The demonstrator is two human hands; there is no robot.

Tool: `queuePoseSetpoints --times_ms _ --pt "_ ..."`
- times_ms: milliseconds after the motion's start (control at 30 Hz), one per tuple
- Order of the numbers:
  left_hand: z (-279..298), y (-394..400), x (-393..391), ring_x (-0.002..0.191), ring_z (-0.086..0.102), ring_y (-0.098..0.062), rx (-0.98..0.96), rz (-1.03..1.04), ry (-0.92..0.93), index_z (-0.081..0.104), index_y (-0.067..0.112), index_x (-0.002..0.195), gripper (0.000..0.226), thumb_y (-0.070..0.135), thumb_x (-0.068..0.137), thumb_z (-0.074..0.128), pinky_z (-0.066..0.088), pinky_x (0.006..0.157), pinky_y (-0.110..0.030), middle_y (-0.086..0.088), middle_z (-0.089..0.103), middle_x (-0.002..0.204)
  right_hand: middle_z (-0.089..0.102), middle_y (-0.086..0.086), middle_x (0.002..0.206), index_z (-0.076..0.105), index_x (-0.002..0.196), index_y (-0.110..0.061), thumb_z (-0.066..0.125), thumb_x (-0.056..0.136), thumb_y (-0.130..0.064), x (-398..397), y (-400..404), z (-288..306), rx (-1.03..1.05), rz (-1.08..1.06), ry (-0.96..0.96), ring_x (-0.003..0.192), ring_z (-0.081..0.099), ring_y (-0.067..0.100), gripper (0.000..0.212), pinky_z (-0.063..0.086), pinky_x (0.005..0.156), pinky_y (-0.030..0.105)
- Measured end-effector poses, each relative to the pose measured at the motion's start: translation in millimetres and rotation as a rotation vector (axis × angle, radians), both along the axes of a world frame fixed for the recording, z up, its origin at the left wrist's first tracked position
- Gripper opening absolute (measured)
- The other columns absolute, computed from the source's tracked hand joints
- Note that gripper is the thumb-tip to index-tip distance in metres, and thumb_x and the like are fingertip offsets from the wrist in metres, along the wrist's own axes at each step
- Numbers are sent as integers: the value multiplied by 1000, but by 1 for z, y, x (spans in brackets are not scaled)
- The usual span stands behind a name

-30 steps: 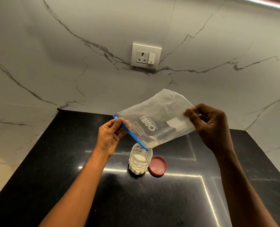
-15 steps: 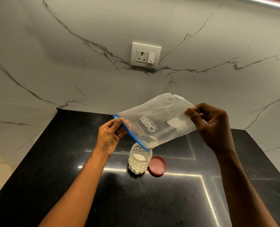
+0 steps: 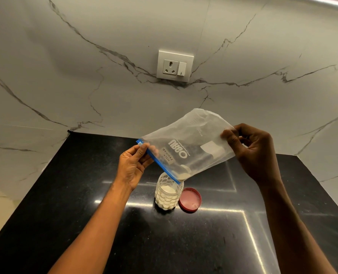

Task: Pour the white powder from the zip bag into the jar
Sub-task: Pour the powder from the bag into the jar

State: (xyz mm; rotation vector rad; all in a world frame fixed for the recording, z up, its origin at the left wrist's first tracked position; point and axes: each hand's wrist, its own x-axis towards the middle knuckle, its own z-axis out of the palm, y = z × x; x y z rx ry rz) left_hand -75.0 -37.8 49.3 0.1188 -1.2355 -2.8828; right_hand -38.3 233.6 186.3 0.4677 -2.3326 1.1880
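Observation:
A clear zip bag [image 3: 190, 147] with a blue zip strip is held tilted above the counter, its zip end lowest. My left hand [image 3: 133, 165] pinches the zip end near its upper corner. My right hand [image 3: 249, 149] pinches the raised bottom edge. A little white powder sits in the bag's low corner, right over the mouth of a clear dimpled jar [image 3: 168, 191]. The jar stands upright on the black countertop [image 3: 65, 214] and is mostly full of white powder.
A red lid [image 3: 190, 199] lies upside down on the counter, touching the jar's right side. A marble wall with a socket and switch plate [image 3: 175, 65] rises behind the counter, and marble wall also borders it on the right.
Both hands and the bag have barely moved. The bag's raised end has shifted slightly, and the powder has gathered in the low corner over the jar.

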Motion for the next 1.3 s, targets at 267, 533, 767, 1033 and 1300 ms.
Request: queuePoseSetpoints --times_ms 267,533,767,1033,1300 --pt "-4 -1 -1 96 73 -24 -1 8 -4 72 12 98 21 20 79 67 63 76 -35 -9 75 102 69 -4 86 70 92 -8 63 89 -28 -1 -1 1 12 17 -7 80 67 8 21 53 66 13" --pt "-7 0 0 94 74 -23 16 1 2 76 14 92 30 26 65 77 63 76 -35 -8 76 100 69 -8 85 71 92 -11 63 90 -26 -3 -2 3 32 17 -4 79 67 7 17 55 66 17" --pt "-10 -1 -1 93 74 -23 18 -1 3 75 14 93 31 26 65 77 63 77 -35 -9 76 99 69 -6 87 71 93 -12 64 89 -28 -7 -2 3 51 4 -4 81 67 9 17 57 65 19" --pt "-27 -1 3 88 75 -21 83 15 -77 69 10 102 28 20 77 67 63 70 -32 -8 76 95 70 -6 86 70 91 -14 64 90 -26 -9 -11 1 123 50 -40 77 67 8 14 56 65 17" --pt "-48 -2 5 84 76 -21 77 20 -165 69 9 103 27 17 78 67 63 70 -32 -8 77 93 69 -7 87 70 92 -16 64 89 -28 -15 -16 -4 205 87 -80 75 67 9 14 58 63 24"
